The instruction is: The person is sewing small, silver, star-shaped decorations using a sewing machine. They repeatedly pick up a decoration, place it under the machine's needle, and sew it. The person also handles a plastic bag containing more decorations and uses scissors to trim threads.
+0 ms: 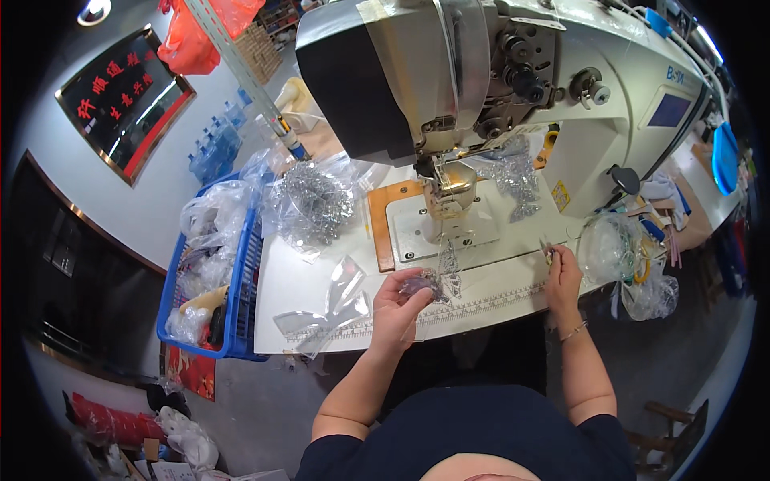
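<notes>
Head view, seated at a white sewing table with a large white industrial sewing machine filling the 12 o'clock area.

Left hand, just below centre: fingers curled and closed on a small translucent piece with a purplish tint, held just above the table's front edge. The piece sits at about 6 o'clock from the machine's brass-coloured presser foot, near but apart from it. A thin clear strip runs up from the piece toward the foot.

Right hand, at 3 o'clock from the left hand and well apart from it: fingertips pinched on a small slim metal tool, which looks like snips; too small to be sure. A thin bracelet on that wrist.

A printed ruler strip runs along the table's front edge between the two hands.

At 9 o'clock from the left hand: flat clear plastic cut pieces lying on the table. At 10 o'clock: a clear bag of shiny silver metal parts. Far left, touching the table edge: a blue plastic crate stuffed with clear bags.

At 3 o'clock from the right hand: crumpled clear plastic bags at the table's right end.
</notes>
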A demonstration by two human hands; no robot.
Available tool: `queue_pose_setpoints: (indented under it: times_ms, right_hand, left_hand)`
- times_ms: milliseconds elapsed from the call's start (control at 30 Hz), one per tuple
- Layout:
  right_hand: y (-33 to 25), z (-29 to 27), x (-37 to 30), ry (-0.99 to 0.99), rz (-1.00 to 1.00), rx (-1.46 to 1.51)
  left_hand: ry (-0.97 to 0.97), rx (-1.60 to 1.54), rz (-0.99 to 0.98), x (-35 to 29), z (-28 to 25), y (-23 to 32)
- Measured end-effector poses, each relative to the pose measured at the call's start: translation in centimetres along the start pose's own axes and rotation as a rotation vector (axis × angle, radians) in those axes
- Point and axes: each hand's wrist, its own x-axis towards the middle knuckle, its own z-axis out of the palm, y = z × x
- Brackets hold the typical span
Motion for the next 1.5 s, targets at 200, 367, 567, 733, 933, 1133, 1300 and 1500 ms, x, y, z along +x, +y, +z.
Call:
queue_pose_setpoints:
  times_ms: [200,367,567,733,933,1133,1300,1500]
  right_hand:
    - [-10.3,1.0,-3.9,-0.165,-0.389,0.071]
    - [-10.4,2.4,-5.2,-0.031,-0.458,0.096]
    - [-10.8,2.3,-5.3,-0.023,-0.491,0.127]
    - [-10.8,-0.9,-4.9,0.176,-0.459,0.358]
    - [-12.3,-6.7,-5.2,0.286,-0.853,0.349]
    - [-12.2,-2.6,-4.9,-0.077,-0.701,-0.019]
    - [-12.1,-1.4,-5.0,-0.112,-0.651,-0.028]
    - [-12.6,-1.0,-5.0,-0.124,-0.692,-0.072]
  left_hand:
    - [0.061,0.077,0.116,-2.0,1.3,-1.3]
    - [0.060,0.072,0.130,-3.9,2.2,-1.4]
    - [0.040,0.094,0.141,-4.8,2.4,-1.6]
    - [-0.093,0.756,0.709,-4.3,1.9,-1.2]
    - [-0.703,1.482,1.237,-2.9,0.5,2.9]
    - [-0.690,1.481,1.305,-3.6,1.1,3.3]
    - [-0.671,1.472,1.306,-4.0,1.3,3.1]
    - [-0.616,1.485,1.340,-4.0,1.2,2.7]
